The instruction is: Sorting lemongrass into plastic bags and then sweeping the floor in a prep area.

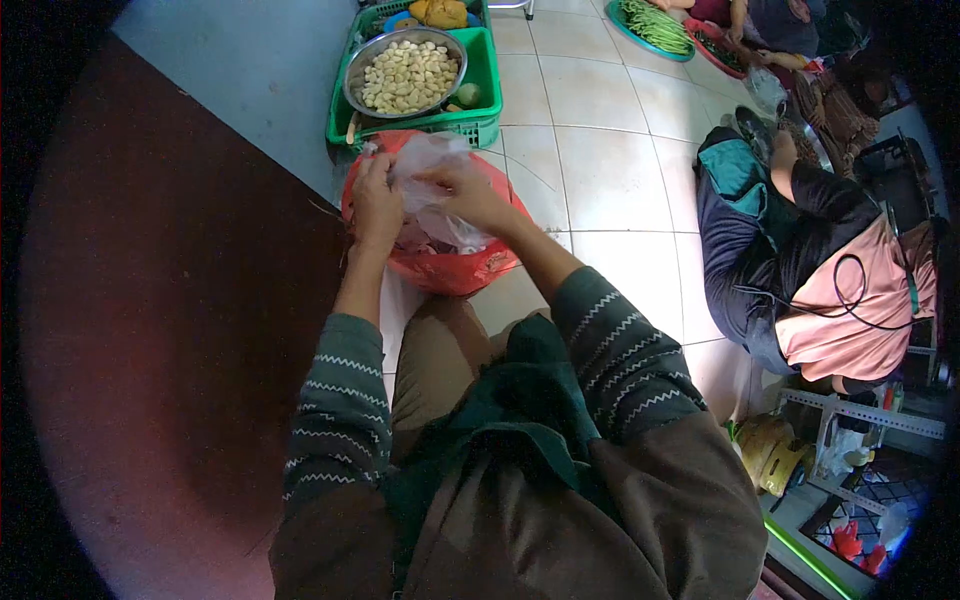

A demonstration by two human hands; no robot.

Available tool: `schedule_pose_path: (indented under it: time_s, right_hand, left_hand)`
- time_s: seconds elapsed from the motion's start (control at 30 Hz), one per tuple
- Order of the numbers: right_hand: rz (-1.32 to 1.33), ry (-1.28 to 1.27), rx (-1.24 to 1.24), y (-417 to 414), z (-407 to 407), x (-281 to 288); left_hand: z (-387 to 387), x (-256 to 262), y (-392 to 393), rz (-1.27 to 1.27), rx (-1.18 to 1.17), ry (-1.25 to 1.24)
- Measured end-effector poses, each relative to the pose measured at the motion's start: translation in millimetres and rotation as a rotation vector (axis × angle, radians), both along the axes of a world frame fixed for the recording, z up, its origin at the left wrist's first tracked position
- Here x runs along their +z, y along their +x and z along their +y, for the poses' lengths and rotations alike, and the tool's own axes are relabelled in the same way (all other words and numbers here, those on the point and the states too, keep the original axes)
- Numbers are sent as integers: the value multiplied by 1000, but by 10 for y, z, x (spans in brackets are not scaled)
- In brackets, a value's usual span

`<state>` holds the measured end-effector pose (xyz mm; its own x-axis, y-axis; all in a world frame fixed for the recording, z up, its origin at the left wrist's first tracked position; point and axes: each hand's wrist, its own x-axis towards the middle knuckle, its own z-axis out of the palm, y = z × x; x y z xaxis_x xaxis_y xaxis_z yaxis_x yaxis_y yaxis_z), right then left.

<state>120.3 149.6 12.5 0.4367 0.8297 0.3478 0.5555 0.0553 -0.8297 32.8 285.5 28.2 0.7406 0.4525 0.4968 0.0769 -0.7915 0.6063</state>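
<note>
My left hand [377,199] grips the gathered edge of a thin clear plastic bag [431,154]. Across from it, my right hand [471,196] is at the same bag; its fingers are blurred and partly covered by the film, so their hold is unclear. The clear bag lies in the mouth of a large red plastic bag [457,274] standing between my legs and a green crate. Dark pinkish pieces [416,238] show inside the red bag, too hidden by plastic to identify.
Ahead, a green plastic crate [489,90] carries a metal bowl [351,94] of pale peeled cloves or beans [411,77]. A dark reddish-brown surface [187,322] borders my left side. On the tiled floor [607,172] to the right sits another person [810,247]; farther off are green beans [656,28] on a tray.
</note>
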Motion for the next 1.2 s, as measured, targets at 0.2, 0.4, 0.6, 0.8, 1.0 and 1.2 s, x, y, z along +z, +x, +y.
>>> schedule_pose_path:
  time_s: [0.2,0.4,0.6,0.8,1.0,1.2]
  right_hand:
    - [510,-194,163,32,-607,446]
    - [-522,-330,75,-326,-1024,425]
    - [-622,-230,-56,-352,-923,330]
    - [-707,-117,-57,-723,-540,167]
    - [-621,-79,-190,-863,-449,-182]
    - [-598,-72,-292,-846,-463,-424]
  left_hand:
    - [81,-238,-267,24,59,200]
    - [-141,-237,-275,-37,136,502]
    - [-316,-515,-251,368,-612,455]
    - [-20,-1480,-323,656,-263,-1229]
    - [239,-1594,-286,680,-875,-88]
    - [38,-834,-615,911,-577,-501]
